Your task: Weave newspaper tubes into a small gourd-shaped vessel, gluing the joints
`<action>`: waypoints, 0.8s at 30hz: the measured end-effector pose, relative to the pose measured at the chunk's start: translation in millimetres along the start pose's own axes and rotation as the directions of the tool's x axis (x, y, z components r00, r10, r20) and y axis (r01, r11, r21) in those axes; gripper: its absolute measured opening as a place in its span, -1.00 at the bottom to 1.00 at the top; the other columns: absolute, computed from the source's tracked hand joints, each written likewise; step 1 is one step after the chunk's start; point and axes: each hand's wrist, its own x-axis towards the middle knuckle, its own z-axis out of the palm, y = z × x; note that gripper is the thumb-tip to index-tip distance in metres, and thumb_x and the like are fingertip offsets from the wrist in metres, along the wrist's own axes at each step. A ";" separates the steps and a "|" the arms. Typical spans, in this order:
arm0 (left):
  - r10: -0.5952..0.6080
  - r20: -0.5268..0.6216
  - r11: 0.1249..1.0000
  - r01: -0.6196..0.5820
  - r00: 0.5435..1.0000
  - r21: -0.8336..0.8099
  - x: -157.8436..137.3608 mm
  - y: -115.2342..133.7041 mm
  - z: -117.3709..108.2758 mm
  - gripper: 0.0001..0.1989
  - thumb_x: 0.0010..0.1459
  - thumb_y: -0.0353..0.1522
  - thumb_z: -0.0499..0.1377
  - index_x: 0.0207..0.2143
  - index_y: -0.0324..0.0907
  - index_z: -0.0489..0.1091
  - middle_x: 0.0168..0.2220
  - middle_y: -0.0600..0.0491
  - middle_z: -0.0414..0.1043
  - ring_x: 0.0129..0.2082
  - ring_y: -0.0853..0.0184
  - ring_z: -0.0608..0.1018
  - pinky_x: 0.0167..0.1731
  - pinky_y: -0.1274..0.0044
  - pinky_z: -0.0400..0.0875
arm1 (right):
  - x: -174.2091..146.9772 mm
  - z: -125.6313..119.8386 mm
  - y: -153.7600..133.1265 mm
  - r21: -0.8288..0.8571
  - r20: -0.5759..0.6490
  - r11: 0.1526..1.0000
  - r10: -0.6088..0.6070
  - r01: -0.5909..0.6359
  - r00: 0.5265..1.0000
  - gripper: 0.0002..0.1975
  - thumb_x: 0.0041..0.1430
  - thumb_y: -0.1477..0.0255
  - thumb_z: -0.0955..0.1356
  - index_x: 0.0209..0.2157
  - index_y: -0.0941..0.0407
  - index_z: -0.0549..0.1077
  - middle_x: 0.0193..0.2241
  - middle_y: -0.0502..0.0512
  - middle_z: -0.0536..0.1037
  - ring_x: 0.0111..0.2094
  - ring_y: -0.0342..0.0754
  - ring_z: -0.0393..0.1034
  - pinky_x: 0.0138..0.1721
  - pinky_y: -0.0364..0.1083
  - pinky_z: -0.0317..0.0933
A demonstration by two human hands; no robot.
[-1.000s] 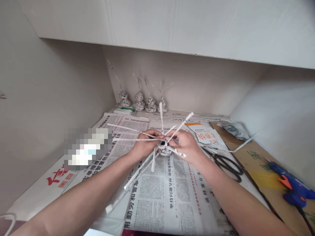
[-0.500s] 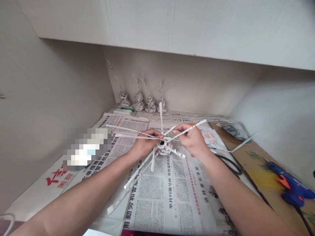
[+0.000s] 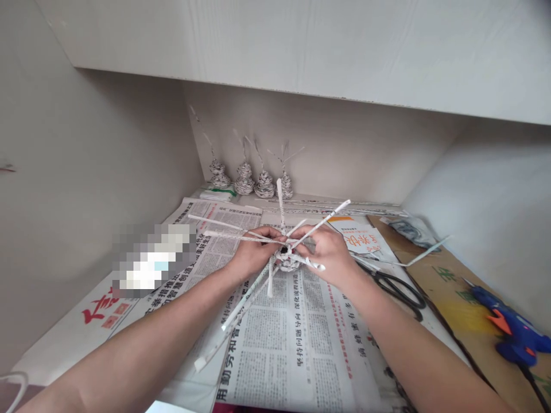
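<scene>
Between my hands, over the newspaper, is a small woven piece (image 3: 289, 263) of rolled newspaper, its paper strips sticking out all round like spokes. A dark hole shows at its middle. My left hand (image 3: 258, 249) is closed on its left side, thumb and fingers pinching near the rim where several strips come out. My right hand (image 3: 325, 249) is closed against the right side, its fingertips at the base of a long paper strip (image 3: 329, 218) that points up and right. The right fingertips are partly hidden behind the strips.
Several gourd-shaped woven pieces (image 3: 244, 179) stand along the back wall. Newspaper sheets (image 3: 288, 344) cover the table. Thin paper rolls (image 3: 336, 207) lie behind. At right are scissors (image 3: 400, 289), a plastic bag (image 3: 413, 230), cardboard (image 3: 451, 310) and a blue glue gun (image 3: 516, 327).
My right hand has moved left and in against the woven piece, and the long strip beside it has swung slightly left. My left hand stays in place. More of the scissors shows.
</scene>
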 end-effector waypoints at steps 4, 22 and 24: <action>0.009 -0.003 1.000 -0.009 1.000 -0.029 0.8 -1.7 0.5 -0.78 -0.03 -0.26 0.29 -0.41 -0.25 0.45 -0.50 0.07 0.44 -0.54 0.39 0.44 -0.49 0.56 0.32 | -1.6 2.2 0.3 -0.176 -0.021 0.969 -0.183 0.176 0.983 -0.79 0.07 0.58 0.34 -0.25 0.08 0.53 -0.31 0.06 0.59 -0.21 0.03 0.37 -0.16 -0.02 0.10; 0.032 0.051 0.998 -0.029 0.998 -0.062 -1.5 2.1 1.1 -0.81 0.01 -0.28 0.27 -0.40 -0.24 0.43 -0.50 0.11 0.42 -0.56 0.42 0.42 -0.49 0.57 0.32 | -4.0 -0.2 -8.5 -0.374 0.076 0.879 -0.289 0.296 0.954 -0.92 0.14 0.47 0.34 -0.39 0.14 0.49 -0.40 0.15 0.57 -0.12 0.10 0.29 -0.16 0.04 -0.01; 0.048 0.047 0.998 -0.046 0.998 -0.050 -1.2 2.4 0.8 -0.80 0.02 -0.27 0.27 -0.41 -0.23 0.43 -0.50 0.10 0.42 -0.54 0.41 0.43 -0.49 0.57 0.32 | -1.8 -5.2 -7.0 -0.325 0.107 0.905 -0.251 0.273 0.962 -0.91 0.12 0.51 0.34 -0.44 0.11 0.48 -0.40 0.12 0.57 -0.14 0.08 0.30 -0.15 0.03 0.01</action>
